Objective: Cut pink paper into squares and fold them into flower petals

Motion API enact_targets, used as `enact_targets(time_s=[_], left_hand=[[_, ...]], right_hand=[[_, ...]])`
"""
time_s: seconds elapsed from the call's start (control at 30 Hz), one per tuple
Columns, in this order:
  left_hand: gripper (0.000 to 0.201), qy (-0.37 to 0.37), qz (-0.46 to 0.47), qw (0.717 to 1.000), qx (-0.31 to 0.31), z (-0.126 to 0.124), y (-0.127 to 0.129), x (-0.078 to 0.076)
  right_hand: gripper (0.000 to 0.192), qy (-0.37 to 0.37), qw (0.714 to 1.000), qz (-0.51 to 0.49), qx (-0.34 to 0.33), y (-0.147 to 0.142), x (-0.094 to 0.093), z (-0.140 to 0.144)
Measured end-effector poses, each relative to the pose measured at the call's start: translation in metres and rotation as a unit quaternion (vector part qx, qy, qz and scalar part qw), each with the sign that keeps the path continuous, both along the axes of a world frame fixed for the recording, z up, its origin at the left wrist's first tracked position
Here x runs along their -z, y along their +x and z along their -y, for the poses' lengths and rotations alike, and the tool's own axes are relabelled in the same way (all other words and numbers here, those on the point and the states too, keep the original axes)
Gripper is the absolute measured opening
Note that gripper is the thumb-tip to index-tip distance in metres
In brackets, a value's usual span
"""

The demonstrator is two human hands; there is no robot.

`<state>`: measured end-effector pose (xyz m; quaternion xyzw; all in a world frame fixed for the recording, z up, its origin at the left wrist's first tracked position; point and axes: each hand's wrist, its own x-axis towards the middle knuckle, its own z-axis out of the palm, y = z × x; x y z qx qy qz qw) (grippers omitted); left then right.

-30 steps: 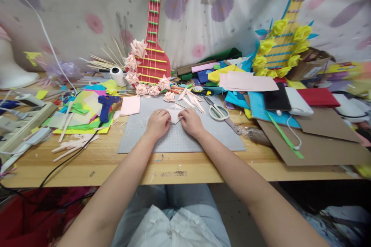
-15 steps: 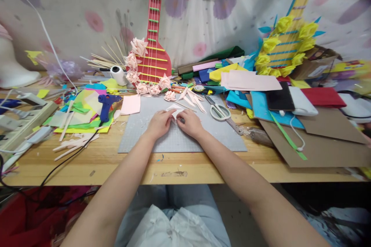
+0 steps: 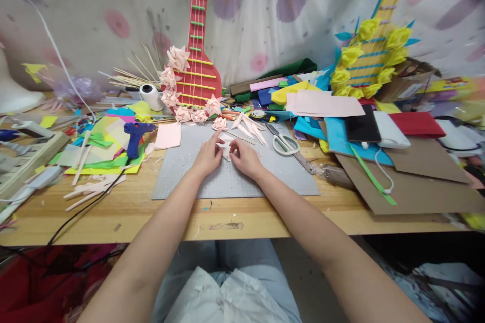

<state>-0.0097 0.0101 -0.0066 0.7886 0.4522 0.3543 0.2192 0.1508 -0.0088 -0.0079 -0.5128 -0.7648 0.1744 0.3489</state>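
Left hand: the person's left hand (image 3: 207, 155) rests on the grey cutting mat (image 3: 235, 176), its fingers (image 3: 219, 137) pinched together on the left edge of a small folded piece of pale pink paper (image 3: 226, 147).
Right hand: the right hand (image 3: 246, 157) sits just beside the left, its fingers (image 3: 234, 145) closed on the right edge of the same paper.
Paper: it lies low over the far middle of the mat, between the two hands and partly hidden by them; its exact folds cannot be made out.
Bench: a light wooden bench (image 3: 159, 217) carries the mat and is crowded with craft material.
Behind the hands: several pointed pale pink paper strips (image 3: 250, 130) and a small pink paper flower (image 3: 220, 123) lie at the mat's far edge.
Right of the hands: white-handled scissors (image 3: 283, 144) lie near the mat's far right corner.
Left of the hands: a pale pink square sheet (image 3: 168, 136) and a blue glue gun (image 3: 135, 134) rest beside a heap of coloured paper scraps (image 3: 98, 149).
Back wall: a red cardboard guitar (image 3: 197, 55) trimmed with pink paper flowers leans upright; a second cardboard guitar with yellow paper flowers (image 3: 373, 63) leans to the right.
Far right: brown cardboard sheets (image 3: 417, 186) overlap the bench's edge.
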Motion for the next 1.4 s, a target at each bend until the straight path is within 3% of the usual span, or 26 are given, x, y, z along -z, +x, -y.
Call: enact_targets(time_s=[0.3, 0.43, 0.8, 1.2, 1.4], left_hand=[[0.071, 0.005, -0.015, 0.999, -0.034, -0.001, 0.004, -0.001], [0.071, 0.005, -0.037, 0.998, -0.042, 0.001, 0.006, -0.003], [0.066, 0.016, -0.054, 0.997, -0.053, -0.001, 0.007, 0.000], [0.030, 0.050, -0.081, 0.994, -0.063, 0.000, 0.008, 0.002], [0.014, 0.066, -0.146, 0.985, -0.068, 0.003, 0.008, -0.002]], right_hand=[[0.034, -0.066, 0.997, -0.040, -0.013, 0.000, 0.003, -0.003], [0.028, -0.083, 0.996, -0.040, 0.009, -0.003, 0.001, -0.003], [0.025, -0.020, 0.997, 0.053, 0.058, -0.015, -0.001, 0.003], [0.014, -0.013, 0.996, 0.071, 0.045, -0.013, 0.000, 0.002], [0.013, -0.001, 0.996, 0.085, 0.038, -0.014, 0.000, 0.002]])
